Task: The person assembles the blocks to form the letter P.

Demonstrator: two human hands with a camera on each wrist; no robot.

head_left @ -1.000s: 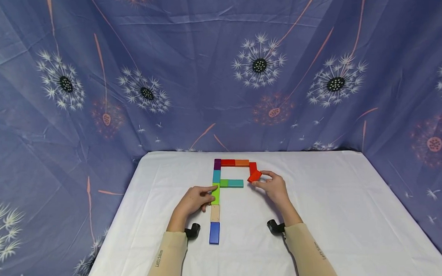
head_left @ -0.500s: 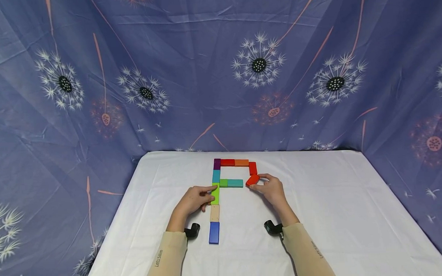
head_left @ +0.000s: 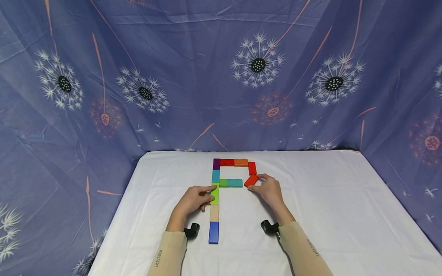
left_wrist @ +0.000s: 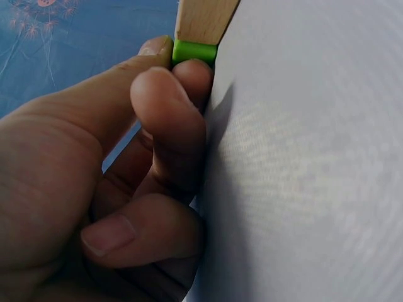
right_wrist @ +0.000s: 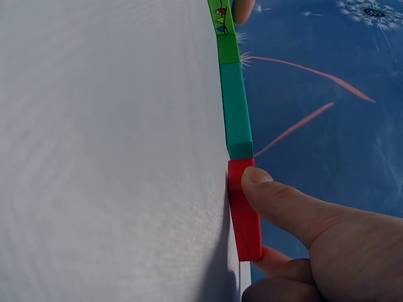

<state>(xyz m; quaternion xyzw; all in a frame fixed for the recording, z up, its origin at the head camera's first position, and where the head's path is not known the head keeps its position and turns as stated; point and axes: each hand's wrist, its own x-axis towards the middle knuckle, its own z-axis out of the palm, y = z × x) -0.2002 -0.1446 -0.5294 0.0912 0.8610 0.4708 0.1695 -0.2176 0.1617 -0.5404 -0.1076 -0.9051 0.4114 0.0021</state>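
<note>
My right hand pinches a red block between thumb and fingers. The block lies slanted, its near-left end close to the teal block and its far end by another red block. In the right wrist view, the held red block stands on the white cloth just past the teal block, the thumb on its near face. My left hand holds a light green block in the long column, index finger and thumb on it. The left wrist view shows the green block's end at those fingertips.
The column continues with purple, blue-teal, plain wood and blue blocks. A red block and an orange block form the top row. A small green block adjoins the teal one. Patterned curtain hangs behind.
My right hand has moved the red block toward me and slightly left, down from the upright red block to beside the teal block's end. My left hand stays in place.
</note>
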